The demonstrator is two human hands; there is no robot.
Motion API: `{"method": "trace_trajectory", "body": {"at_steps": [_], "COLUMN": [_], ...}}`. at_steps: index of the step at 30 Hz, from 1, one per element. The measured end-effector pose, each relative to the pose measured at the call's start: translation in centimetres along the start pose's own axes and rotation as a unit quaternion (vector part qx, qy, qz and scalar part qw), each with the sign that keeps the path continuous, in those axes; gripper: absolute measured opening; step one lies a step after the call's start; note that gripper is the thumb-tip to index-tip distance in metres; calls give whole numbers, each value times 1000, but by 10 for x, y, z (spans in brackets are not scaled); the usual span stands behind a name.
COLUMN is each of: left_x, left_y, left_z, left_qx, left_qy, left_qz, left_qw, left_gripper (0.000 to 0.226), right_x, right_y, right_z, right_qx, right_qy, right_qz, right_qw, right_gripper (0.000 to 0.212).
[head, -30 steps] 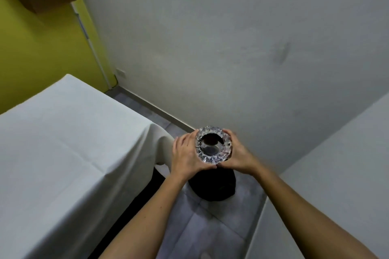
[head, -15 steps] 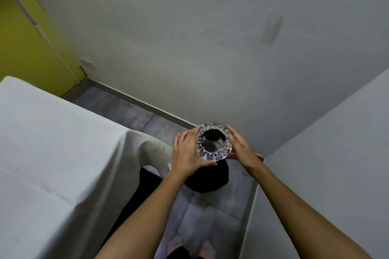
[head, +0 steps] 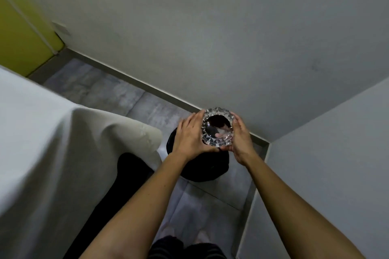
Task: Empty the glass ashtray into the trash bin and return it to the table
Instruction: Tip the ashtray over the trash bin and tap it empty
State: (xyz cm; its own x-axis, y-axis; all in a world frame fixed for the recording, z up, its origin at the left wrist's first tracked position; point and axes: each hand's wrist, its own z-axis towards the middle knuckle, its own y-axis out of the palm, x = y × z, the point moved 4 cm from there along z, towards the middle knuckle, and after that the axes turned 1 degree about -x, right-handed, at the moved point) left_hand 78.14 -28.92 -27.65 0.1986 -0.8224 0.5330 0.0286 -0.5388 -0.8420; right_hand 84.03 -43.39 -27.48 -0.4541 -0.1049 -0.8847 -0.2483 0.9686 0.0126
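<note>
Ashtray (head: pixel 217 126) up in the air, clamped between both hands, right above the bin (head: pixel 202 166). Cut-glass rim facing the camera, mouth upward, roughly level. Something pale sitting in the bowl, off to its right side; too blurred to name. Dark centre showing through the glass.

Left hand (head: pixel 189 139) pressed flat along the left side of the ashtray, fingers (head: pixel 192 121) stretched forward against the rim, thumb tucked under the near edge. Right hand (head: pixel 241 137) cupped on the right side, fingers curled round the wall of the glass, thumb meeting the near edge too. Both hands closed on the ashtray, no gap to the glass on either side. Forearms reaching out from the bottom of the frame, bare.

Bin black, on the grey tiled floor (head: pixel 130 99), mostly hidden under hands and ashtray, close to the baseboard and the white wall (head: pixel 210 38). Near the room corner on the right.

Table (head: pixel 42 132) at left under a white cloth, its draped corner hanging just beside the bin. Ashtray well clear of the tabletop, past its right edge. Yellow wall (head: pixel 19 33) at far left. Feet at the bottom edge, blurred.
</note>
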Motion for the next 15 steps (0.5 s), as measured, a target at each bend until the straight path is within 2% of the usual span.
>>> {"method": "trace_trajectory", "body": {"at_steps": [4, 8, 10, 15], "left_x": [-57, -122, -141, -177], "left_y": [54, 111, 137, 196], "left_z": [12, 10, 12, 21], "left_qx": [-40, -37, -69, -119], "left_qy": [-39, -110, -139, -191], "left_qz": [26, 80, 100, 123], "left_qw": [998, 990, 983, 967], "left_gripper": [120, 88, 79, 79], "right_x": [38, 81, 98, 140], "right_y": [-2, -8, -9, -2], "right_z": [40, 82, 100, 139], "right_qx": [20, 33, 30, 48], "right_qy": [-37, -90, -114, -176], "right_qz": [-60, -137, -164, -268], "right_qw": [997, 986, 979, 946], "right_gripper": [28, 27, 26, 24]}}
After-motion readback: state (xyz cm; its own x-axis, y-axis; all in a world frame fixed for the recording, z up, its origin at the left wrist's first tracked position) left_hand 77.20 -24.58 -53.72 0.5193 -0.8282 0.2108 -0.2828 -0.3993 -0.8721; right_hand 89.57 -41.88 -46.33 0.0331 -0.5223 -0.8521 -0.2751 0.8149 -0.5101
